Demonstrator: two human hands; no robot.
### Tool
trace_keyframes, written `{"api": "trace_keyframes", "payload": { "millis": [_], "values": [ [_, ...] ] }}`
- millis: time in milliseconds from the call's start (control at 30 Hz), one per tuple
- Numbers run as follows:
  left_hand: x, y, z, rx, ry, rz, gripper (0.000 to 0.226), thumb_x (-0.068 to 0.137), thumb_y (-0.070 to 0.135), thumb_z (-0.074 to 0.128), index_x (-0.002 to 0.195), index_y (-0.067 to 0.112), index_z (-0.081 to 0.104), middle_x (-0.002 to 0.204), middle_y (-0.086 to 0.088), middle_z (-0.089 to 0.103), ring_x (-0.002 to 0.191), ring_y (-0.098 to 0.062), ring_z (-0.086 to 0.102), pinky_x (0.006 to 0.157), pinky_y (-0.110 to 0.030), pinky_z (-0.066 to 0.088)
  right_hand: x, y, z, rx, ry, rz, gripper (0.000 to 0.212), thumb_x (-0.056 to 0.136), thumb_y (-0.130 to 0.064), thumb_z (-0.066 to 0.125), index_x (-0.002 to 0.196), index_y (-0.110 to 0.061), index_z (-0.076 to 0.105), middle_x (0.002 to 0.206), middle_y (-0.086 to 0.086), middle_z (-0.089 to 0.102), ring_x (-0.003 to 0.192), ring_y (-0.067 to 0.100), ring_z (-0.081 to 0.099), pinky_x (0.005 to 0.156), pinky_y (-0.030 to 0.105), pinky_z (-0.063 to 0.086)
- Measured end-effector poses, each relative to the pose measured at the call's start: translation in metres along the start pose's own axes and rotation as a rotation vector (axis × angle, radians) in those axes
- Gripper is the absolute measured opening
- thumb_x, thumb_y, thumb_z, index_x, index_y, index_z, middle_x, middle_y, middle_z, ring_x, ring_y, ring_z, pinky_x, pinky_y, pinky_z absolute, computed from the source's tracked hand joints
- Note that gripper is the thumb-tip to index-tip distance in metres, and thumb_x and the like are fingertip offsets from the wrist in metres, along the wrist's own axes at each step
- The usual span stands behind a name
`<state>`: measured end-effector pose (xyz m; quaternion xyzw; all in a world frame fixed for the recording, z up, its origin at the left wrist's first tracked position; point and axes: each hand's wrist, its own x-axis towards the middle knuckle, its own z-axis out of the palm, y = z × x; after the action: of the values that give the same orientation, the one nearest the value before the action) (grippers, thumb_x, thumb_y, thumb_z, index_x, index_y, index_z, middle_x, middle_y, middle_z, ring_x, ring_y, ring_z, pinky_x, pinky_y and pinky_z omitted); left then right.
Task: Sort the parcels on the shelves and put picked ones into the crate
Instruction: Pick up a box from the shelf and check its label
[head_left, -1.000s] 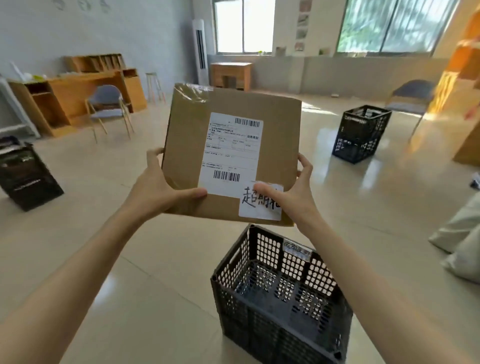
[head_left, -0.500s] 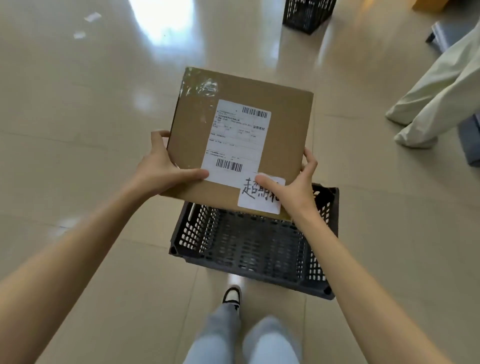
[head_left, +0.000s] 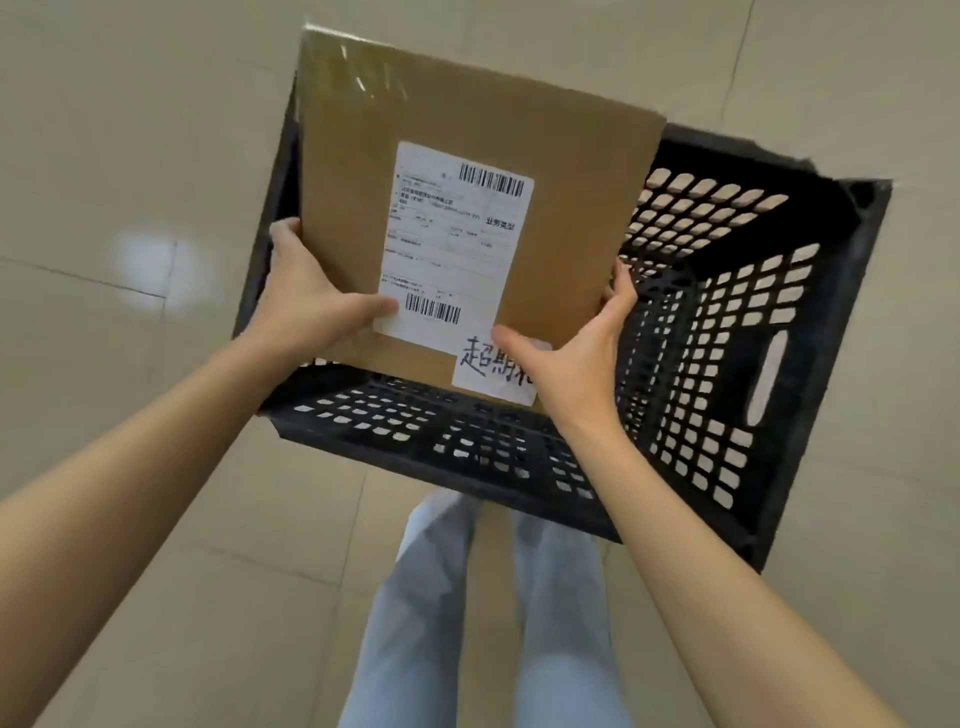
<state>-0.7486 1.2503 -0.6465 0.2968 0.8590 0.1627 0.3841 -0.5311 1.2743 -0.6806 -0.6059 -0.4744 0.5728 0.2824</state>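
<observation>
I hold a flat brown cardboard parcel (head_left: 467, 114) with a white shipping label and a handwritten white sticker. It hangs over the left half of a black perforated plastic crate (head_left: 737, 364) that stands on the floor. My left hand (head_left: 306, 306) grips the parcel's left edge, thumb on the label. My right hand (head_left: 576, 353) grips its lower right corner, thumb over the sticker. The parcel hides the crate's left wall and much of its bottom. The visible part of the crate holds nothing.
The crate stands on a glossy beige tiled floor (head_left: 130, 156). My legs in light blue jeans (head_left: 493, 623) are right in front of the crate's near wall.
My view has tilted further down and come closer to the crate. The parcel, still in both hands, has moved down over the crate's opening.
</observation>
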Motion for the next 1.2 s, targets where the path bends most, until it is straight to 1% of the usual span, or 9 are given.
{"api": "trace_keyframes", "payload": {
  "millis": [100, 200, 300, 367, 500, 633, 733, 967, 1200],
  "values": [
    [0.025, -0.022, 0.021, 0.005, 0.039, -0.011, 0.099, 0.060, 0.033, 0.084, 0.134, 0.015, 0.021, 0.138, -0.002, 0.042, 0.123, -0.018, 0.043, 0.104, -0.038, 0.036, 0.014, 0.028, 0.015, -0.010, 0.043, 0.007, 0.111, 0.064, -0.012, 0.084, 0.145, -0.017, 0.008, 0.148, 0.004, 0.023, 0.136, 0.016, 0.029, 0.108, 0.034, 0.039],
    [0.030, -0.046, 0.032, 0.017, 0.038, -0.054, 0.105, 0.056, 0.039, 0.084, 0.136, 0.018, 0.020, 0.139, -0.002, 0.040, 0.125, -0.021, 0.041, 0.105, -0.044, 0.037, 0.010, 0.051, 0.027, -0.052, 0.058, 0.032, 0.110, 0.064, -0.018, 0.083, 0.146, -0.018, 0.009, 0.147, 0.003, 0.025, 0.134, 0.014, 0.031, 0.111, 0.034, 0.033],
    [0.021, -0.066, 0.046, 0.086, 0.042, -0.113, 0.104, 0.062, 0.035, 0.083, 0.141, 0.014, 0.019, 0.141, -0.007, 0.037, 0.125, -0.021, 0.037, 0.101, -0.037, 0.031, -0.003, 0.070, 0.032, -0.052, 0.001, 0.133, 0.111, 0.066, -0.015, 0.083, 0.146, -0.020, 0.007, 0.147, 0.000, 0.024, 0.134, 0.014, 0.032, 0.108, 0.042, 0.039],
    [0.023, -0.074, 0.051, 0.089, 0.029, -0.123, 0.103, 0.064, 0.032, 0.082, 0.142, 0.013, 0.017, 0.142, -0.006, 0.037, 0.126, -0.021, 0.037, 0.098, -0.033, 0.029, -0.006, 0.079, 0.033, -0.070, -0.025, 0.163, 0.113, 0.066, -0.014, 0.084, 0.147, -0.021, 0.006, 0.149, -0.002, 0.024, 0.135, 0.012, 0.031, 0.110, 0.038, 0.036],
    [0.052, -0.080, 0.056, 0.067, 0.006, -0.106, 0.106, 0.067, 0.034, 0.080, 0.145, 0.020, 0.010, 0.145, -0.005, 0.034, 0.129, -0.024, 0.037, 0.103, -0.042, 0.032, 0.013, 0.090, 0.042, -0.142, -0.056, 0.176, 0.118, 0.065, -0.016, 0.084, 0.148, -0.023, 0.001, 0.152, -0.004, 0.020, 0.132, 0.006, 0.028, 0.106, 0.019, 0.023],
    [0.085, -0.077, 0.070, 0.116, 0.022, -0.064, 0.108, 0.067, 0.035, 0.079, 0.146, 0.018, 0.008, 0.147, -0.008, 0.030, 0.131, -0.028, 0.034, 0.103, -0.047, 0.033, 0.046, 0.104, 0.056, -0.180, -0.042, 0.201, 0.125, 0.061, -0.013, 0.086, 0.149, -0.022, -0.003, 0.154, -0.001, 0.016, 0.136, 0.013, 0.026, 0.108, 0.024, 0.022],
    [0.106, -0.082, 0.085, 0.150, 0.014, -0.057, 0.108, 0.067, 0.033, 0.080, 0.147, 0.017, 0.008, 0.146, -0.009, 0.030, 0.131, -0.029, 0.034, 0.103, -0.047, 0.032, 0.062, 0.120, 0.062, -0.162, -0.006, 0.255, 0.125, 0.062, -0.011, 0.084, 0.149, -0.024, -0.004, 0.152, -0.002, 0.017, 0.131, 0.011, 0.029, 0.101, 0.022, 0.025],
    [0.134, -0.097, 0.106, 0.167, -0.037, -0.079, 0.113, 0.066, 0.034, 0.080, 0.148, 0.016, 0.004, 0.148, -0.008, 0.030, 0.133, -0.027, 0.033, 0.107, -0.048, 0.032, 0.079, 0.150, 0.065, -0.203, -0.020, 0.245, 0.127, 0.061, -0.013, 0.086, 0.149, -0.020, -0.006, 0.151, 0.004, 0.018, 0.129, 0.010, 0.029, 0.101, 0.018, 0.023],
    [0.133, -0.096, 0.111, 0.344, -0.090, -0.132, 0.113, 0.075, 0.047, 0.070, 0.148, 0.014, -0.010, 0.152, -0.016, 0.013, 0.137, -0.036, 0.022, 0.108, -0.051, 0.025, 0.096, 0.155, 0.064, -0.228, -0.149, 0.406, 0.132, 0.066, -0.020, 0.084, 0.147, -0.025, -0.021, 0.156, 0.003, 0.015, 0.138, 0.019, 0.027, 0.109, 0.031, 0.024]
  ]
}}
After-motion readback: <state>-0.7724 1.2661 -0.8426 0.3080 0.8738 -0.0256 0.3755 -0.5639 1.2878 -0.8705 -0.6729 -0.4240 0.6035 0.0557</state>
